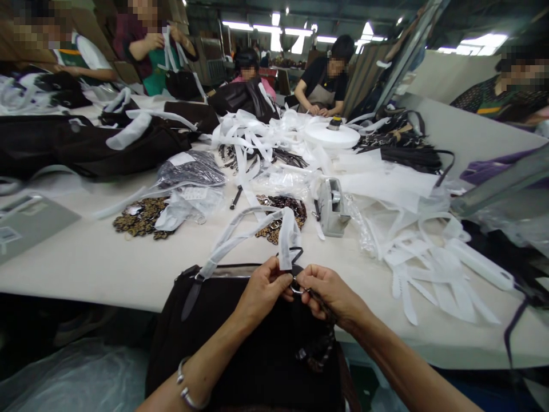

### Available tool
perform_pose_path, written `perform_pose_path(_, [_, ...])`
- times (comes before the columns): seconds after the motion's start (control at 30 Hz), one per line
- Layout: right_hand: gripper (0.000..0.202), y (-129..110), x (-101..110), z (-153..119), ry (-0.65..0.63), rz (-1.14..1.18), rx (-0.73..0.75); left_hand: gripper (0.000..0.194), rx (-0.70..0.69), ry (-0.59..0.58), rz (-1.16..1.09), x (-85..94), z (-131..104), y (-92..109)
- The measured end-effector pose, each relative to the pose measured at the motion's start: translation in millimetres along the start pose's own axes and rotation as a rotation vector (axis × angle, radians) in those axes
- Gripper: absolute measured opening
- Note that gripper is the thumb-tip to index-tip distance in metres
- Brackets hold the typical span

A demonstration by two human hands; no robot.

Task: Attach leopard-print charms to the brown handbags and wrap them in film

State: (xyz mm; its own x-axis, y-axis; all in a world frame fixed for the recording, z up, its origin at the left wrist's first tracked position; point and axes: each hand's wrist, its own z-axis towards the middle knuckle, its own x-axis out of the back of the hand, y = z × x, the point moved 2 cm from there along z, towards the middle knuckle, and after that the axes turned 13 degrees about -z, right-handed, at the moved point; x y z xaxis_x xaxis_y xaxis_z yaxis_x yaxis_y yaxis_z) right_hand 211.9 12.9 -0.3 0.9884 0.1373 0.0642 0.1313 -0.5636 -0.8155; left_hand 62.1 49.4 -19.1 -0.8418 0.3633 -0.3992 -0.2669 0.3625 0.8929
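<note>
A dark handbag (240, 349) stands at the table's front edge, close to my body. White wrapping covers its raised handle (231, 237). At the handle's right base, my left hand (262, 293) is closed, its thumb and fingers pinching the strap end. Opposite it, my right hand (329, 290) pinches a shiny metal ring (295, 286), its fingertips almost meeting those of the left. From the right hand a dark patterned charm (317, 349) hangs against the bag's front. My fingers partly hide the ring and the strap end.
Behind the bag lie leopard-print pieces (143, 217) and a grey tape dispenser (333, 209). White strips (433, 269) spread to the right, with a white roll (332, 134) farther back. Dark bags (107, 143) line the left. Several people work around the table.
</note>
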Motion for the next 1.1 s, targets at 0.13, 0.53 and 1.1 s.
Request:
perform_pose_path(0.13, [0.036,-2.2,8.2,-11.8,-0.095,0.022,0.019,0.026,0.034,0.003,0.012,7.1,-2.1,-0.6])
perform_pose_path(0.53, [0.06,17.4,-8.3,-54.8,0.025,0.122,0.058,0.04,0.186,-0.145,0.041,-2.1,-45.5,1.0])
perform_pose_path(1.1, [0.023,38.7,-43.9,-72.6,-0.024,-1.085,0.154,0.05,0.441,0.059,-0.507,-25.2,-55.0,-30.2])
